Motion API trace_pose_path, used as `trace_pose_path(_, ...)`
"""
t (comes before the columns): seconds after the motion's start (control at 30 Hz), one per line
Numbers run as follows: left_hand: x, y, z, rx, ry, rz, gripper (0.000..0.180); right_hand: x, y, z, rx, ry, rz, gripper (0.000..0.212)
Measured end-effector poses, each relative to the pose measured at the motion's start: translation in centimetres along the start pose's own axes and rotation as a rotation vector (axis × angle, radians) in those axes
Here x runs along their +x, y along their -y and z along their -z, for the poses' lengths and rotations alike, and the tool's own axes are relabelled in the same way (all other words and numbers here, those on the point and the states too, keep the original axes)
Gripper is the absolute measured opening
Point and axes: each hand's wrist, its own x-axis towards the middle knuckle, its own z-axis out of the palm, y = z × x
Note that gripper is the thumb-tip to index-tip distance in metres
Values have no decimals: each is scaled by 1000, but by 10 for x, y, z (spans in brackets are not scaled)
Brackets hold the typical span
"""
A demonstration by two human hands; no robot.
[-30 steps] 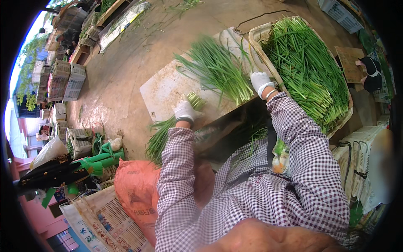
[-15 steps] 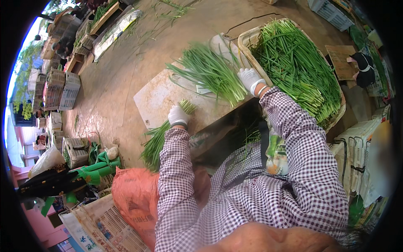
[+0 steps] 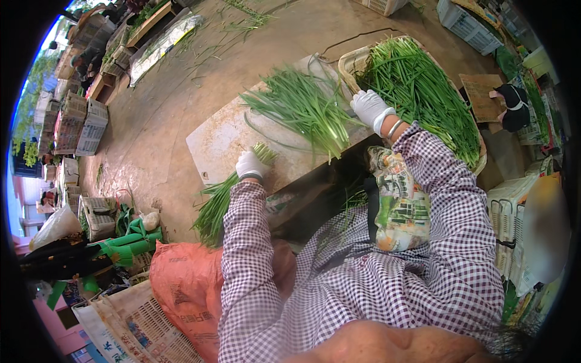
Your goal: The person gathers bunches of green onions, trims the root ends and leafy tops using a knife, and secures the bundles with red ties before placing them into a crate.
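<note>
My left hand point(image 3: 252, 164), in a white glove, is closed around a bundle of garlic chives point(image 3: 219, 206). Its pale cut ends rest over the board, and the green leaves hang off the near left edge. A loose heap of garlic chives point(image 3: 299, 109) lies fanned on the worn pale board point(image 3: 221, 142), stalk ends toward me. My right hand point(image 3: 370, 110), also gloved, is between this heap and the basket's near left rim. Its fingers are curled, and a thin stalk or two run from the heap to them; the fingertips are partly hidden.
A cream plastic basket point(image 3: 348, 65) full of garlic chives point(image 3: 417, 91) stands right of the board. A patterned bag point(image 3: 402, 206) hangs at my front. An orange-red sack point(image 3: 187, 284) and crates point(image 3: 139, 320) are at lower left. More crates point(image 3: 469, 27) stand at far right.
My right hand has shifted slightly right and up, away from the heap's stalk ends. My left hand keeps its bundle. The view has moved a little, showing more of the patterned bag.
</note>
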Motion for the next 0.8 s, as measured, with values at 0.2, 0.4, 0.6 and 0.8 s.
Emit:
trace_pose_path(0.2,-7,-9,16,23,86,38,84,-10,11,-52,23,192,-73,15)
trace_pose_path(0.4,-45,-48,-11,-56,-351,-223,84,-16,25,-85,163,307,-118,16)
trace_pose_path(0.6,-54,-103,-93,-952,-58,-288,29,-17,55,-52,381,144,-315,19)
trace_pose_path(0.8,-34,-166,-94,-1177,215,106,40,-23,92,-197,957,296,-546,24)
